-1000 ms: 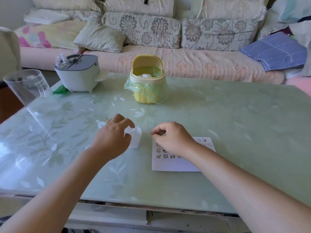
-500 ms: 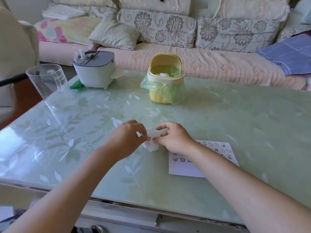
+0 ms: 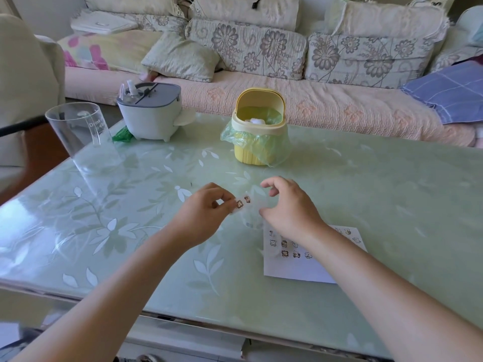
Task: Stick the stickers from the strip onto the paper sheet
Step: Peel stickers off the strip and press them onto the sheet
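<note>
Sticker strip (image 3: 243, 202), clear-backed and carrying two small dark stickers, held just above the table (image 3: 366, 192) between the two hands. The left hand (image 3: 206, 215) pinches one end of the strip between thumb and fingertips. The right hand (image 3: 292, 207) sits just beside the strip's other end with its fingers curled and its thumb toward the clear backing; whether it actually grips the strip cannot be told. The paper sheet (image 3: 295, 270) lies flat on the table, near the right hand and partly under the right wrist and forearm. Rows of small stickers (image 3: 284, 243) are already on its upper part, while its lower part is blank. Beyond the hands stands a yellow bin (image 3: 257, 131) lined with a green bag, lid raised. To its left are a grey-and-white container (image 3: 150, 116) and, nearer the table's left edge, a clear cup (image 3: 81, 137). Behind the table runs a sofa (image 3: 313, 100) with flowered cushions and a blue cloth (image 3: 449, 90) at its right end.
</note>
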A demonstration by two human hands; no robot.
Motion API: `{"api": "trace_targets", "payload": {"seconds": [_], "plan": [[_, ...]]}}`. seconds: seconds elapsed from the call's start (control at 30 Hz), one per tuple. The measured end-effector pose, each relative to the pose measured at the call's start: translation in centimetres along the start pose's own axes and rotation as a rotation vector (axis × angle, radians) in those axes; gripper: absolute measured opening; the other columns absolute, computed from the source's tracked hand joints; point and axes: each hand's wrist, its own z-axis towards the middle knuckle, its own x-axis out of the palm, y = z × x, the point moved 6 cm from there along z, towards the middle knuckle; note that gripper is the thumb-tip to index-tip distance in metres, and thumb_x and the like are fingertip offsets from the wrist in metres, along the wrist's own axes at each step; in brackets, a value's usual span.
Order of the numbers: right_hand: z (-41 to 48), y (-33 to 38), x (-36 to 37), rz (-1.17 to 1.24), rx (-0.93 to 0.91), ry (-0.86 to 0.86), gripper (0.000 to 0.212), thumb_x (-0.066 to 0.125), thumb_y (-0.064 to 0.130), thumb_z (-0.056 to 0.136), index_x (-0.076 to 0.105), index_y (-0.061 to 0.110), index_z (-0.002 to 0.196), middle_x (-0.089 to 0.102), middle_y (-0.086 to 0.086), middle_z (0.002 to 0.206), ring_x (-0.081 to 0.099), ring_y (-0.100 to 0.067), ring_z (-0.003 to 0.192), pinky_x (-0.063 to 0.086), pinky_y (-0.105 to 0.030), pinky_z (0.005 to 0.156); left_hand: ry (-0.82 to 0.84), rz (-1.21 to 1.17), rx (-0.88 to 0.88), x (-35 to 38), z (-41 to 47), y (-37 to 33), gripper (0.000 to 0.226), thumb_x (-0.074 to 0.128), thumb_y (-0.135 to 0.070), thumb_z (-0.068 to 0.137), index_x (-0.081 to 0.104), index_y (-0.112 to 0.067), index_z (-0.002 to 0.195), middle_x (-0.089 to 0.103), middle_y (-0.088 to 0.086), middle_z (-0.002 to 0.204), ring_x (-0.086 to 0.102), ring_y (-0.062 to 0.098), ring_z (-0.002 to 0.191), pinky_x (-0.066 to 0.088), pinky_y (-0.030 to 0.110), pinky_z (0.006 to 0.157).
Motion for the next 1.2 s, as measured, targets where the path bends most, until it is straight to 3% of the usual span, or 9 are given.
{"api": "trace_targets", "payload": {"seconds": [0.17, 0.3, 0.37, 0.5, 0.67, 0.8, 0.9, 1.03, 1.2], "plan": [[-0.2, 1.2, -0.9, 0.228, -0.034, -0.081, 0.016, 0.059, 0.020, 0.090, 0.063, 0.033, 0.098, 0.063, 0.012, 0.085, 0.053, -0.002, 0.066, 0.042, -0.023, 0.066, 0.003, -0.287, -0.128, 0.1, -0.2, 0.2, 0.017, 0.061, -0.028, 0.095, 0.072, -0.020, 0.084, 0.057, -0.014, 0.057, 0.044, 0.004, 0.051, 0.035, 0.011, 0.049], [-0.6, 2.1, -0.7, 0.498, 0.025, 0.042, 0.005, 0.064, 0.025, 0.093, 0.066, 0.028, 0.097, 0.074, 0.007, 0.083, 0.057, -0.007, 0.053, 0.044, -0.017, 0.052, 0.070, -0.424, -0.143, 0.5, -0.5, -0.4, 0.020, 0.063, -0.030, 0.094, 0.072, -0.014, 0.087, 0.059, -0.002, 0.063, 0.045, 0.012, 0.054, 0.039, 0.021, 0.057], [-0.8, 2.3, -0.6, 0.581, 0.036, 0.098, 0.010, 0.070, 0.026, 0.092, 0.067, 0.023, 0.100, 0.076, 0.005, 0.083, 0.061, -0.013, 0.053, 0.040, -0.016, 0.046, 0.082, -0.462, -0.145, 0.7, -0.6, -0.5, 0.019, 0.064, -0.030, 0.094, 0.071, -0.013, 0.088, 0.061, -0.001, 0.065, 0.045, 0.013, 0.054, 0.039, 0.022, 0.055], [-0.8, 2.1, -0.4, 0.650, 0.046, 0.091, 0.017, 0.078, 0.022, 0.086, 0.068, 0.022, 0.100, 0.076, 0.003, 0.079, 0.063, -0.014, 0.057, 0.041, -0.027, 0.051, 0.055, -0.512, -0.161, 1.0, -0.6, -0.7, 0.012, 0.065, -0.022, 0.093, 0.071, -0.012, 0.090, 0.059, -0.005, 0.063, 0.042, 0.012, 0.051, 0.036, 0.015, 0.047], [-0.6, 1.9, -1.2, 0.629, 0.012, -0.046, 0.007, 0.078, 0.019, 0.086, 0.073, 0.018, 0.091, 0.070, 0.005, 0.065, 0.057, -0.010, 0.049, 0.043, -0.018, 0.047, 0.080, -0.483, -0.139, 1.4, -0.6, -0.9, 0.004, 0.070, -0.016, 0.090, 0.069, -0.013, 0.092, 0.059, -0.008, 0.067, 0.041, 0.012, 0.051, 0.038, 0.016, 0.049], [-0.8, 2.3, -0.9, 0.605, -0.065, -0.002, 0.012, 0.077, 0.014, 0.086, 0.076, 0.025, 0.092, 0.075, 0.000, 0.080, 0.056, -0.004, 0.050, 0.048, -0.016, 0.056, 0.068, -0.502, -0.123, 1.5, -0.6, -1.1, 0.005, 0.066, -0.011, 0.092, 0.067, -0.013, 0.097, 0.055, -0.001, 0.070, 0.042, 0.011, 0.050, 0.038, 0.016, 0.048], [-0.6, 2.3, -0.9, 0.493, -0.127, -0.053, 0.018, 0.079, 0.015, 0.085, 0.076, 0.032, 0.089, 0.073, 0.008, 0.080, 0.054, 0.002, 0.052, 0.044, -0.015, 0.060, 0.080, -0.503, -0.130, 1.6, -0.7, -1.1, 0.006, 0.067, -0.010, 0.090, 0.062, -0.011, 0.087, 0.054, -0.004, 0.071, 0.043, 0.011, 0.053, 0.038, 0.015, 0.049], [-0.8, 2.6, -1.2, 0.347, -0.203, -0.093, 0.017, 0.080, 0.018, 0.083, 0.074, 0.033, 0.090, 0.069, 0.019, 0.079, 0.055, -0.027, 0.055, 0.051, -0.031, 0.058, 0.011, -0.486, -0.123, 1.3, -0.7, -1.1, 0.023, 0.068, -0.027, 0.091, 0.062, -0.006, 0.084, 0.054, -0.008, 0.064, 0.047, 0.010, 0.055, 0.035, 0.012, 0.050], [-0.9, 3.0, -0.8, 0.493, -0.214, -0.076, 0.020, 0.066, 0.018, 0.088, 0.069, 0.036, 0.097, 0.071, 0.011, 0.086, 0.062, -0.035, 0.066, 0.059, -0.048, 0.070, -0.036, -0.489, -0.099, 1.0, -0.7, -1.3, 0.011, 0.068, -0.022, 0.092, 0.070, -0.011, 0.093, 0.056, -0.008, 0.064, 0.047, 0.007, 0.051, 0.037, 0.013, 0.050]]}}
